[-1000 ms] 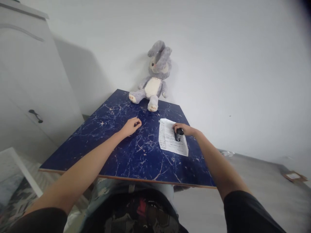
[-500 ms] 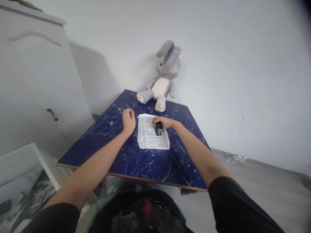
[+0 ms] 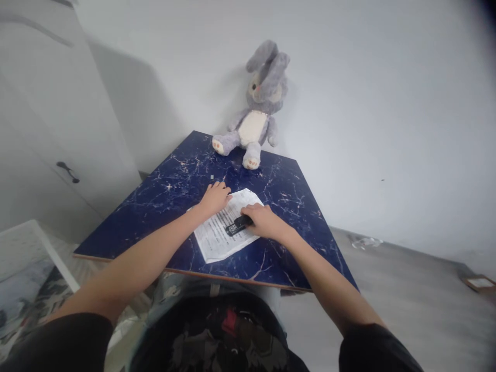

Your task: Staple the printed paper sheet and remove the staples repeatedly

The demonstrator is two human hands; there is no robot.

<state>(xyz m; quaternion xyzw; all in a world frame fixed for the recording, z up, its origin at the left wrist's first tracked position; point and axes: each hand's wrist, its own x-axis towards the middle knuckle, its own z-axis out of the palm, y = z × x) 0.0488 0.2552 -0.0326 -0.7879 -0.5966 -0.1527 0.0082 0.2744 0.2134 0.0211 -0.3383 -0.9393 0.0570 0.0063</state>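
Note:
A printed sheet of paper (image 3: 215, 243), possibly several sheets together, lies slanted on the blue marbled table (image 3: 155, 217). My right hand (image 3: 263, 219) is closed around a black stapler (image 3: 234, 227) that rests on the paper, its long base pointing to the lower left. The stapler's rear part is covered by my fingers. At the paper's upper left edge my left hand (image 3: 217, 198) lies palm down, fingers stretched out and touching the sheet.
A grey plush rabbit (image 3: 253, 126) sits at the table's back edge against the white wall. A tiny pale square (image 3: 212, 177) lies beyond my left hand. To the left stands a white cabinet (image 3: 58, 119); clear plastic (image 3: 366, 242) lies on the floor at right.
The paper has turned from nearly straight to slanted and come nearer me. My left hand has moved from the bare table onto its edge. The stapler has swung to point lower left.

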